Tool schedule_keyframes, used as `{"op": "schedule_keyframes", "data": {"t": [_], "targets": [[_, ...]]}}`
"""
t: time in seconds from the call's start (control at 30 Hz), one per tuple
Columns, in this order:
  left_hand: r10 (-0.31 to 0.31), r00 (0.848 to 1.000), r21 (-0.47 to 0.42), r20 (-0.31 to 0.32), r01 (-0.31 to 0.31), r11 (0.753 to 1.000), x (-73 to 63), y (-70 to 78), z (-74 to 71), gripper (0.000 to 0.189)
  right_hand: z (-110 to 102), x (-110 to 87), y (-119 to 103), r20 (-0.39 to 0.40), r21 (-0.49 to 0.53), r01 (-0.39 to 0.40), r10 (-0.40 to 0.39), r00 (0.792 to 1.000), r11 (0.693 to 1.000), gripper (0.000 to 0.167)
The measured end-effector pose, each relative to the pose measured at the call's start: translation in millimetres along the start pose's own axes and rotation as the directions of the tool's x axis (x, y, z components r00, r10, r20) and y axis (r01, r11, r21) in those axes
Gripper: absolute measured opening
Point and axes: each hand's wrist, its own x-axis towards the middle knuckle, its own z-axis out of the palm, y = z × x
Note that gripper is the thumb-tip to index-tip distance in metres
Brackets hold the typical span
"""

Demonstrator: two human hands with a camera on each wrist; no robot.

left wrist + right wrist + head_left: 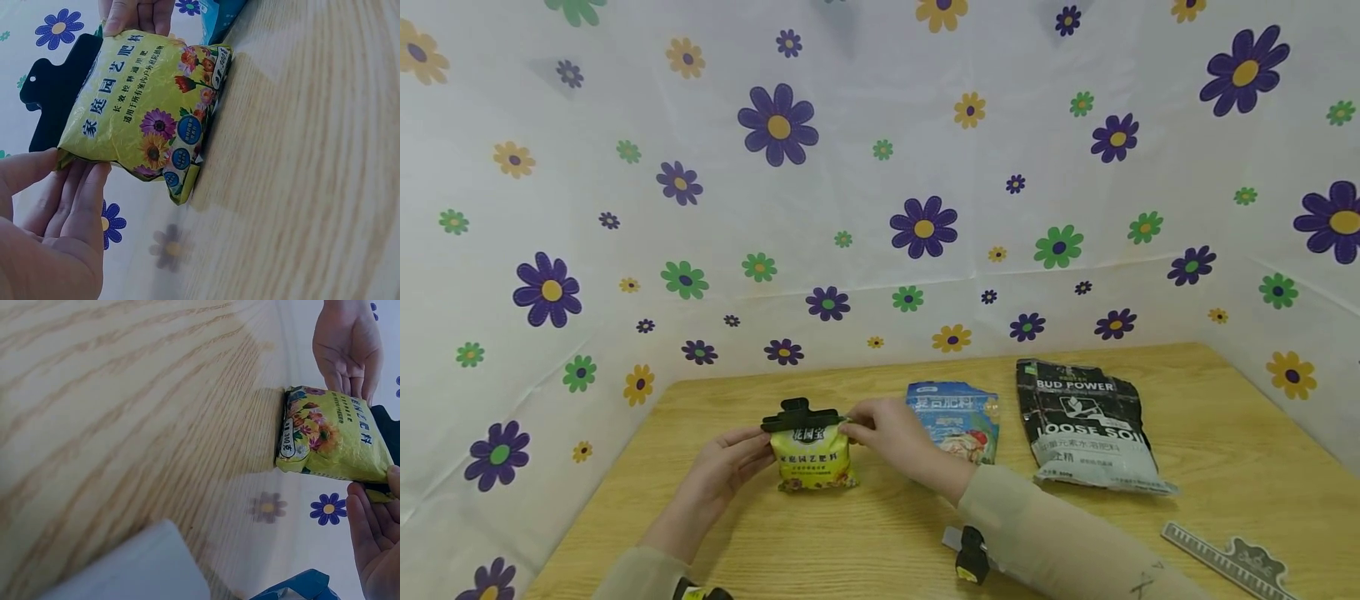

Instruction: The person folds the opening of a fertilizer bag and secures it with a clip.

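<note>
A small yellow bag of gardening fertilizer stands on the table, flowers printed along its lower part. Across its top sits a wide black clip. My left hand is at the bag's left side; in the left wrist view, thumb and fingers of this hand pinch the upper corner beside the clip. On the opposite side my right hand pinches the other upper corner, thumb toward me. The right wrist view shows the bag's printed front between both hands. The bag's back is hidden.
Right of the hands lies a blue bag, partly behind the right hand. A larger black and grey bag lies farther right. Near the front right is a grey ruler-like piece with an ornate edge. A flower-printed cloth surrounds the wooden table.
</note>
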Motion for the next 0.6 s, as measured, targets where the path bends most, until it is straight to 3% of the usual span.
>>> {"op": "schedule_keyframes", "data": {"t": [0.4, 0.6], "targets": [[-0.02, 0.999, 0.034, -0.04, 0.021, 0.999, 1.9, -0.8, -1.0, 0.022, 3.6, 3.0, 1.9, 0.011, 0.058, -0.059, 0.059, 0.998, 0.997, 0.018], [-0.012, 0.999, 0.034, -0.043, 0.014, 0.999, 3.8, -2.0, -2.3, 0.022, 5.8, 8.8, 3.0, 0.034, 0.187, -0.15, 0.147, 0.989, 0.971, 0.018]]}}
